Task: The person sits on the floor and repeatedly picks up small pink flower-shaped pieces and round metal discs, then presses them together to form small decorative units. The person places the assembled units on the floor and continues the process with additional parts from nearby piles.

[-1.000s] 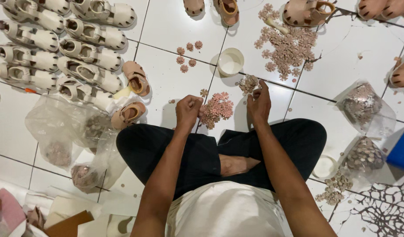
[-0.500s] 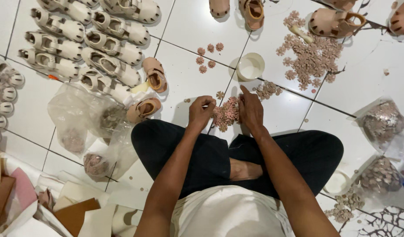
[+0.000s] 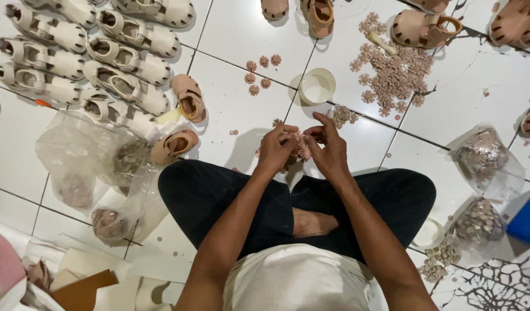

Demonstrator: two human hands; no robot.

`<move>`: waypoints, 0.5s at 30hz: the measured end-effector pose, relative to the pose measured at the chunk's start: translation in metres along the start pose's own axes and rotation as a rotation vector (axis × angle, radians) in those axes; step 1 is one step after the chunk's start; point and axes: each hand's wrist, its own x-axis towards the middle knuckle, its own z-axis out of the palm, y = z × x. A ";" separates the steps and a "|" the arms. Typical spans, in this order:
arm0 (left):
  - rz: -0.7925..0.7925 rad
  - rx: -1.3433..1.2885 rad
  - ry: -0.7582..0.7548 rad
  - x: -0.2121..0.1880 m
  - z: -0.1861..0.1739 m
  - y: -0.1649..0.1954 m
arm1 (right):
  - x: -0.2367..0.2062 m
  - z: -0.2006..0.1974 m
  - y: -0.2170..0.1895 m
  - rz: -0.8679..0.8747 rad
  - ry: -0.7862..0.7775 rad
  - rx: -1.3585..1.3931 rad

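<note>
left hand (image 3: 274, 148): my fingers pinched on pink flower trims (image 3: 302, 151), raised to sort
right hand (image 3: 329, 148): fingertips clamped on same trims
white cup (image 3: 317, 87): just beyond hands, within reach

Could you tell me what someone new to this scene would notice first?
Probably the two hands, left hand and right hand, meeting over a small pink flower piece above the crossed legs. Next come the rows of cream sandals at upper left, and the pile of pink flowers scattered on the white tiled floor at upper right.
</note>
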 end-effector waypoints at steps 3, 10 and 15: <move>0.223 -0.046 0.006 0.005 -0.008 -0.005 | 0.024 -0.009 0.005 -0.070 0.033 -0.318; -0.049 -0.235 0.123 0.010 -0.031 -0.015 | 0.102 -0.019 0.012 -0.332 -0.008 -0.922; 0.019 -0.351 0.117 0.018 -0.040 -0.011 | 0.117 -0.012 0.004 -0.292 -0.102 -0.992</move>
